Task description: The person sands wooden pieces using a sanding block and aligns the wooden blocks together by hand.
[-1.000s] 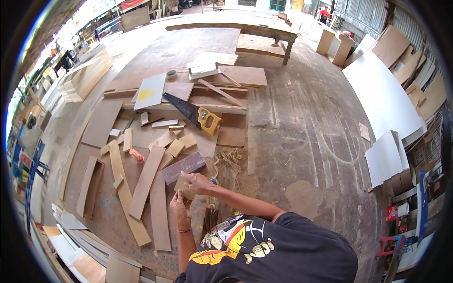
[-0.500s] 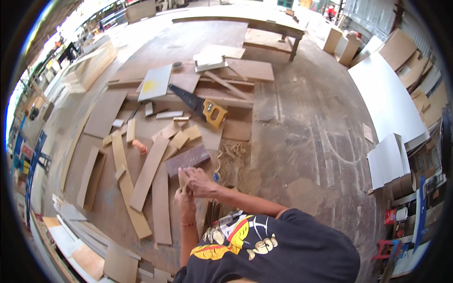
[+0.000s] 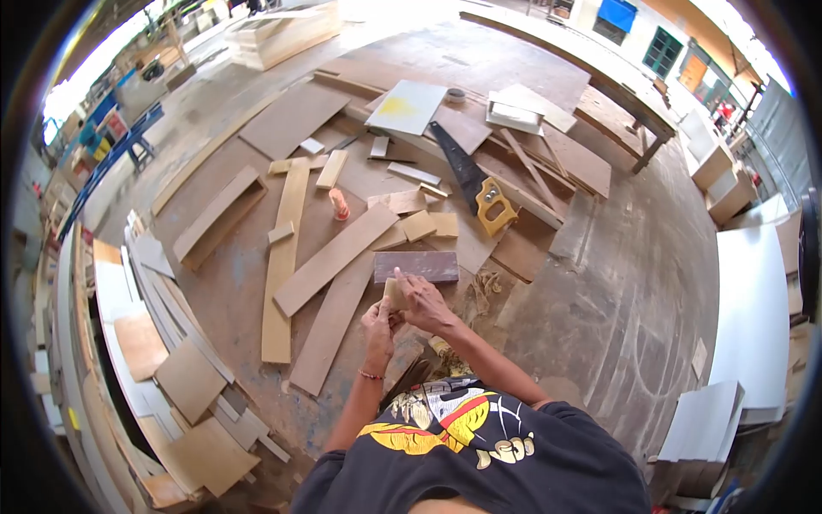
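Observation:
Between my two hands is a small light-brown piece of wood, partly hidden by the fingers. My left hand, with a beaded bracelet at the wrist, grips it from below and the left. From the right, my right hand closes its fingers over the same piece. Just beyond the fingertips lies a dark purple-brown rectangular block. Small wood offcuts lie behind that block. Farther off, a handsaw with a yellow handle rests on the boards.
Long wooden strips lie to the left, near an orange-red bottle-like object. A grey panel with a yellow stain is farther back. Stacked sheet pieces fill the lower left. A long table stands at the back right.
The camera view has turned, so the scene sits farther right and is tilted differently. My hands still hold the small piece of wood, which now shows more clearly.

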`<action>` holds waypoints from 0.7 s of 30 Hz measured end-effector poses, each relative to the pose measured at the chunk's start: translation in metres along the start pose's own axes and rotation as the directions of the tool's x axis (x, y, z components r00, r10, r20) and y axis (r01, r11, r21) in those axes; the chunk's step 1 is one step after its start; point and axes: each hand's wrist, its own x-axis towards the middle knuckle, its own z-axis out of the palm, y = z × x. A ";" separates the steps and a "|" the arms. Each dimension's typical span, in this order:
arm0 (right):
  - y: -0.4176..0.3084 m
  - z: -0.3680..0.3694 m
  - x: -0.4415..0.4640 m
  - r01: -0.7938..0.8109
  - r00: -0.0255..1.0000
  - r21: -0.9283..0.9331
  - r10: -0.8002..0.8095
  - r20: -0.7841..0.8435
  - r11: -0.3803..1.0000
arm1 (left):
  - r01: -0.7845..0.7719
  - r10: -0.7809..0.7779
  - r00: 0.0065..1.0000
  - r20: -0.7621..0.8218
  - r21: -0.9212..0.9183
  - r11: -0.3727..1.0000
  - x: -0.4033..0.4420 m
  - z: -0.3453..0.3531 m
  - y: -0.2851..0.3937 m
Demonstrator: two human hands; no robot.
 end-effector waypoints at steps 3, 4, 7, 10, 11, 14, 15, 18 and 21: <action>0.016 0.001 0.015 0.075 0.996 -0.002 -0.075 -0.048 0.997 | -0.048 0.052 0.998 -0.029 0.111 0.993 0.017 0.009 0.006; 0.022 -0.002 0.022 0.117 0.988 -0.041 -0.121 -0.093 0.992 | -0.051 0.057 0.997 -0.051 0.105 0.993 0.024 0.016 0.010; 0.032 -0.025 0.048 0.140 0.987 -0.025 -0.141 -0.076 0.990 | -0.195 0.200 0.980 -0.008 0.180 0.964 0.051 0.034 0.019; 0.048 -0.044 0.071 0.099 0.995 0.023 -0.098 -0.018 0.995 | -0.137 0.136 0.991 0.018 0.134 0.981 0.062 0.058 0.036; 0.052 -0.049 0.077 0.121 0.991 0.065 -0.117 -0.065 0.991 | -0.163 0.157 0.986 0.052 0.142 0.976 0.068 0.062 0.038; 0.070 -0.062 0.091 0.184 0.978 0.119 -0.169 -0.126 0.976 | -0.183 0.194 0.967 0.166 -0.080 0.980 0.075 0.078 0.048; 0.072 -0.068 0.093 0.207 0.972 0.154 -0.184 -0.148 0.966 | -0.187 0.198 0.969 0.151 -0.082 0.979 0.078 0.081 0.049; 0.073 -0.091 0.095 0.233 0.968 0.268 -0.196 -0.157 0.935 | -0.120 0.145 0.977 0.155 -0.161 0.980 0.085 0.086 0.052; 0.077 -0.102 0.097 0.319 0.941 0.320 -0.258 -0.220 0.892 | 0.025 0.046 0.906 0.421 -0.162 0.986 0.085 0.095 0.062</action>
